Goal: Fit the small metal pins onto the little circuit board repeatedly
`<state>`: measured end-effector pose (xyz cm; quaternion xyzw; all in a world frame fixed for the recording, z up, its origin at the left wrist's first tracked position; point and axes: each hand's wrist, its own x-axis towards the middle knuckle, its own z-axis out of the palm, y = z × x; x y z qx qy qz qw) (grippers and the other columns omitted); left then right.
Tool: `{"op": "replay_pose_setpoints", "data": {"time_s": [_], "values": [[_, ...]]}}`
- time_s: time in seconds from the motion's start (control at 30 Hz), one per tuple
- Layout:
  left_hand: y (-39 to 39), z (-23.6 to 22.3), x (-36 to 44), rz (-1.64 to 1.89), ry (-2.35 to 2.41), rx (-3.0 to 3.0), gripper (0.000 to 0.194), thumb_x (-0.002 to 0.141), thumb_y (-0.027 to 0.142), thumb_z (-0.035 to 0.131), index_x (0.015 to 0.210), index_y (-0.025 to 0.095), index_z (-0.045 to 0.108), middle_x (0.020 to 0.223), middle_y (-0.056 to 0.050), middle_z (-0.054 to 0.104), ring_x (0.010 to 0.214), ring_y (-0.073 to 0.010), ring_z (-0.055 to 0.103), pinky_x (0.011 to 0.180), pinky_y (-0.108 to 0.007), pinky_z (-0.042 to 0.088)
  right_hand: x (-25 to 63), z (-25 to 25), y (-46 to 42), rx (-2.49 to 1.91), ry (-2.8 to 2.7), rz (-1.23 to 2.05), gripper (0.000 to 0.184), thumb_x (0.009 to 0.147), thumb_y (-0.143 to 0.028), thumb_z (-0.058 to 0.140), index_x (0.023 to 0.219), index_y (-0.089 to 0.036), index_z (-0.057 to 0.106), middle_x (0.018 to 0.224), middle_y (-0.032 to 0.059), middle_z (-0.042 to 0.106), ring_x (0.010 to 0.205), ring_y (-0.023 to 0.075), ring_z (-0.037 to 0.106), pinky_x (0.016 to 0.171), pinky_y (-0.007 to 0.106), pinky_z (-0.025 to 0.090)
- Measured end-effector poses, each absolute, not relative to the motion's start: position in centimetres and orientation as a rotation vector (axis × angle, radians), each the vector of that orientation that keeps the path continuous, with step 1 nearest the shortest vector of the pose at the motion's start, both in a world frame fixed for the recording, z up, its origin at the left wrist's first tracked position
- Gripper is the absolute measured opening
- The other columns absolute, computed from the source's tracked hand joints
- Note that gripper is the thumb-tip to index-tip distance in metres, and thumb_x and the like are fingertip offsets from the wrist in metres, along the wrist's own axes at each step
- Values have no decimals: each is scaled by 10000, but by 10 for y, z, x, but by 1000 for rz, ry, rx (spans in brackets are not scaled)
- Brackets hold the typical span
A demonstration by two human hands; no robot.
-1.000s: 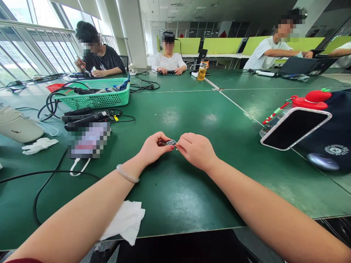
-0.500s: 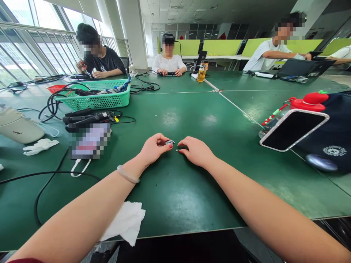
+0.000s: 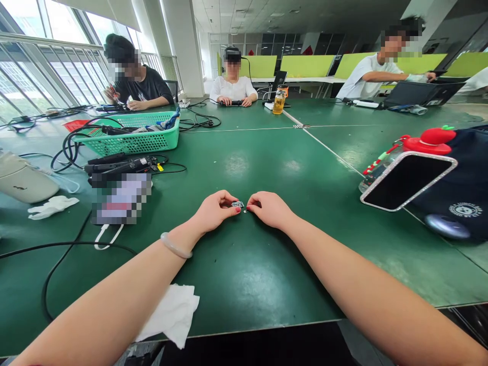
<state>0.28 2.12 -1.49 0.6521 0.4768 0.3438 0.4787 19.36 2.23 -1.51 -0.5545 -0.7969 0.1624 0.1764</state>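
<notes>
1. One small patterned piece (image 3: 237, 204) is held just above or against the counter (image 3: 244, 264), between the two hands; which of these cannot be told.
2. By the left hand (image 3: 218, 209), this piece is gripped between thumb and fingertips.
3. The right hand (image 3: 271, 209) is held just beside it, thumb and fingers curled together; whether anything is pinched in that grip cannot be told.
4. One tiny pale bit (image 3: 245, 211) is seen between the hands, near the right fingertips.
5. The step in hand is judged to be close fingertip work on the small piece. For the next move, a steady left hold and a light, exact right pinch seem to be called for.
6. Further out, two white tissues are counted, one by the left forearm (image 3: 173, 316), one farther left (image 3: 52, 207).
7. Two phones are counted: one left (image 3: 125, 195), lit, and one right (image 3: 409, 180), dark-screened and tilted.
8. One green basket (image 3: 139, 144) and one amber bottle (image 3: 279, 103) are placed beyond.
9. Three co-workers are plainly seen: left (image 3: 143, 86), middle (image 3: 233, 89) and right (image 3: 369, 71).
</notes>
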Motion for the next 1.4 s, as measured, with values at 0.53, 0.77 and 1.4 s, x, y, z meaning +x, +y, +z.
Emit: {"op": "replay_pose_setpoints", "data": {"time_s": [0.53,0.77,1.4], "values": [[20,-14,3,798,1150,1610,257,605,239,747,784,167,577,746,1,654,668,-117,593,685,-284,499,185,-5,7,-1431,-2059,445,118,844,-188,554,757,-196,633,815,4,625,756,122,548,700,250,408],[19,-14,3,792,1125,1646,252,597,269,744,761,164,584,723,3,624,666,-121,573,680,-288,483,176,-2,-3,-1394,-2207,348,140,883,-191,513,818,-189,637,901,27,631,818,136,566,713,258,411],[18,-8,2,899,1134,1519,284,606,247,766,825,154,612,823,-34,693,759,-151,630,783,-330,501,185,-2,-1,-1402,-2189,261,157,869,-283,553,954,-207,662,944,31,652,813,146,590,706,269,432]]}}
